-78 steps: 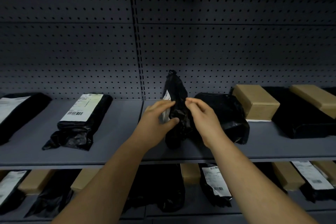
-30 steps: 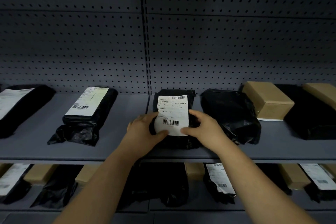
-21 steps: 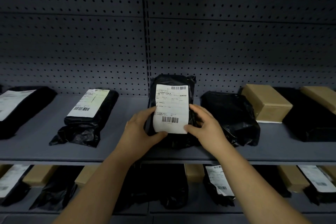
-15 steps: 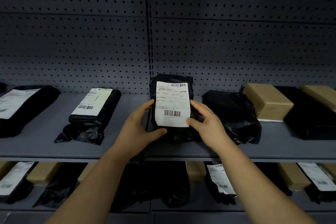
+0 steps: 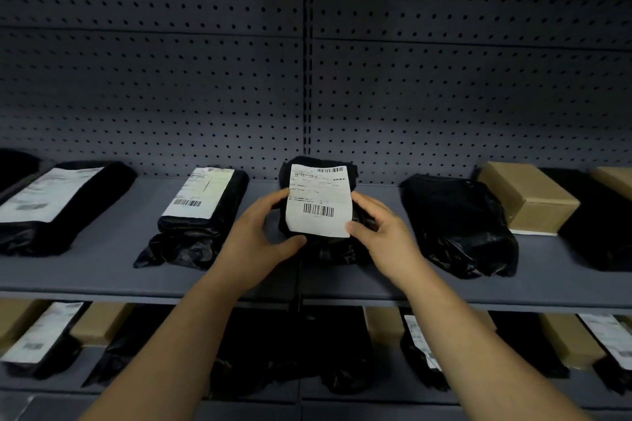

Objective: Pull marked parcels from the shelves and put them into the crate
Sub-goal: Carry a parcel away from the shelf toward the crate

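Observation:
A black plastic parcel [image 5: 319, 202] with a white barcode label facing me is tilted up at the middle of the grey shelf [image 5: 113, 277]. My left hand [image 5: 258, 239] grips its left side, thumb under the lower edge. My right hand [image 5: 383, 239] grips its right side, thumb on the label's lower right corner. No crate is in view.
Two more labelled black parcels [image 5: 201, 212] [image 5: 51, 202] lie to the left, an unlabelled black parcel [image 5: 458, 222] and brown boxes [image 5: 526, 198] to the right. A lower shelf holds several black parcels and boxes. A grey pegboard wall [image 5: 171, 85] backs the shelf.
The parcel was turned from edge-on to label side facing me, then raised and tilted up between both hands. It has since settled a little lower.

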Demonstrator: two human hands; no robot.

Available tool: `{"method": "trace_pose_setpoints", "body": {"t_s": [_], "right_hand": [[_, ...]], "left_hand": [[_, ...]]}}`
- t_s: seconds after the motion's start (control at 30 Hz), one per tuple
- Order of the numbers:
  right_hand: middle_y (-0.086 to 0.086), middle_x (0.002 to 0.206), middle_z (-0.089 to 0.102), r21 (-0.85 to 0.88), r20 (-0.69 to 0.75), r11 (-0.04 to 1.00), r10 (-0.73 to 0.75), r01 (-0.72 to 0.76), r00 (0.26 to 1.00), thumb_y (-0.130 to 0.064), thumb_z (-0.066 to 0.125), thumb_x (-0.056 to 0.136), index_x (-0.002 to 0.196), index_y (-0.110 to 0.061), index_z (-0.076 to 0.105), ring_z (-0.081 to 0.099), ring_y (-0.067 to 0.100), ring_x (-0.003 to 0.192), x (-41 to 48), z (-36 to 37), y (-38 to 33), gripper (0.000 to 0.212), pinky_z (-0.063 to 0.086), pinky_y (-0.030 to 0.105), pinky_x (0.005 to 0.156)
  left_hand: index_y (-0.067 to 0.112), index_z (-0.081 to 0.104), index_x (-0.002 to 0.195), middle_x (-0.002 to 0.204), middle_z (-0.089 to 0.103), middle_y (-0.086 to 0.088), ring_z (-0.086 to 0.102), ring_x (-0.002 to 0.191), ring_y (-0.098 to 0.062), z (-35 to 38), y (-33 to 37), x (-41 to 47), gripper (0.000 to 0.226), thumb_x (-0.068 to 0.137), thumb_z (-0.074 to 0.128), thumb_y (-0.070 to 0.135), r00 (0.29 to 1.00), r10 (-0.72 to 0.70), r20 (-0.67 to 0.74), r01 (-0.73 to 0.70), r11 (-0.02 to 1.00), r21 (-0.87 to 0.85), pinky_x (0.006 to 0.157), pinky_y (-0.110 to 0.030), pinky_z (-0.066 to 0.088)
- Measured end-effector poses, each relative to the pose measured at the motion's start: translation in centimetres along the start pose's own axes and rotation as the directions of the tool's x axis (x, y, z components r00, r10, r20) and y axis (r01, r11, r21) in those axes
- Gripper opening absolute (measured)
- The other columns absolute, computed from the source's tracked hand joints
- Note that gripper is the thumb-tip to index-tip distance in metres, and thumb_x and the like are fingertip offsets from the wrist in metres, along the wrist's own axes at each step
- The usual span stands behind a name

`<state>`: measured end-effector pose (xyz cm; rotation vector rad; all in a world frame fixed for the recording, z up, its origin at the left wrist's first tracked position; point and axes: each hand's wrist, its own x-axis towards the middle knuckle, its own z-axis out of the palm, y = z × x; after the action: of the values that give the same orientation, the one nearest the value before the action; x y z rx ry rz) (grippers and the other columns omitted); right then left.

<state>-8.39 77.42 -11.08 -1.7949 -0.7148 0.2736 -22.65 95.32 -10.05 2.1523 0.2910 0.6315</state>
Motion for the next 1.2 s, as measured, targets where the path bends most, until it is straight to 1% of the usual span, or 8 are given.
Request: {"method": "trace_pose_setpoints", "body": {"t_s": [0.13,0.3,0.4,0.5,0.73,0.93,1.1,1.2], "right_hand": [[-0.010,0.139,0.054,0.019,0.020,1.000,-0.007,0.007,1.000,-0.002,0.067,0.088,0.137,-0.031,0.057,0.049,0.006,0.130,0.8,2.7,-0.4,0.057,0.038,0.035,0.115],[-0.007,0.132,0.056,-0.053,0.032,0.996,0.072,-0.070,0.997,-0.007,0.069,0.086,0.132,-0.028,0.060,0.054,0.011,0.124,1.2,5.3,-0.2,0.051,0.042,0.030,0.109],[-0.011,0.129,0.050,-0.104,0.009,0.991,0.081,-0.080,0.997,-0.020,0.072,0.088,0.131,-0.027,0.059,0.047,0.006,0.124,1.2,5.7,-0.4,0.045,0.034,0.018,0.101],[-0.013,0.129,0.044,-0.186,0.027,0.978,0.101,-0.094,0.995,-0.033,0.070,0.090,0.138,-0.028,0.053,0.040,0.003,0.122,1.6,5.9,-0.5,0.051,0.030,0.018,0.098],[-0.002,0.142,0.046,-0.287,0.016,0.953,0.103,-0.094,0.995,-0.032,0.070,0.089,0.141,-0.019,0.052,0.042,0.014,0.132,2.2,7.4,-1.1,0.056,0.029,0.019,0.103],[-0.006,0.134,0.047,-0.238,-0.018,0.965,0.107,-0.108,0.994,-0.036,0.073,0.088,0.138,-0.023,0.054,0.044,0.010,0.125,2.0,6.4,-2.0,0.055,0.033,0.020,0.102],[-0.006,0.122,0.052,-0.266,-0.169,0.964,-0.032,-0.014,0.985,-0.029,0.073,0.088,0.128,-0.019,0.062,0.054,0.008,0.108,0.8,1.3,-1.9,0.043,0.035,-0.003,0.078],[-0.007,0.127,0.051,-0.364,-0.211,0.931,-0.122,0.038,0.970,-0.031,0.071,0.089,0.127,-0.019,0.063,0.053,0.012,0.117,-0.2,-2.9,-1.3,0.041,0.043,0.015,0.094]], "left_hand": [[0.029,0.050,0.136,0.134,0.052,0.020,0.045,0.124,0.006,-1.8,-1.1,0.1,0.069,0.076,0.080,0.015,0.998,-0.004,-0.055,0.006,0.999,0.044,0.106,-0.018,0.035],[0.022,0.055,0.132,0.130,0.053,0.010,0.047,0.118,-0.003,-2.6,-3.0,0.0,0.062,0.077,0.081,0.021,0.990,-0.139,-0.021,0.141,0.981,0.135,0.096,-0.010,0.032],[0.015,0.058,0.129,0.129,0.052,0.004,0.048,0.118,-0.008,-2.5,-3.5,-0.1,0.056,0.078,0.079,0.023,0.994,-0.092,-0.052,0.102,0.971,0.215,0.100,-0.013,0.031],[0.012,0.061,0.127,0.129,0.051,0.002,0.048,0.118,-0.008,-2.5,-3.7,0.1,0.050,0.081,0.076,0.026,0.996,-0.053,-0.076,0.072,0.961,0.268,0.101,-0.011,0.028],[0.010,0.058,0.130,0.131,0.050,0.000,0.048,0.122,-0.015,-3.1,-4.0,0.2,0.051,0.085,0.072,0.030,0.997,-0.072,-0.034,0.079,0.945,0.316,0.103,-0.016,0.028],[0.009,0.060,0.127,0.134,0.048,-0.002,0.045,0.125,-0.020,-3.1,-3.8,0.7,0.049,0.084,0.073,0.029,0.997,-0.061,-0.056,0.077,0.931,0.356,0.105,-0.020,0.029],[0.014,0.060,0.128,0.141,0.045,0.001,0.033,0.134,-0.017,-1.3,-1.4,2.0,0.049,0.086,0.069,0.038,0.992,0.048,-0.115,0.001,0.920,0.391,0.111,-0.026,0.025],[0.016,0.061,0.127,0.136,0.051,0.002,0.040,0.130,-0.016,0.9,0.7,2.8,0.049,0.087,0.066,0.043,0.992,0.125,-0.021,-0.111,0.934,0.339,0.112,-0.029,0.029]]}}
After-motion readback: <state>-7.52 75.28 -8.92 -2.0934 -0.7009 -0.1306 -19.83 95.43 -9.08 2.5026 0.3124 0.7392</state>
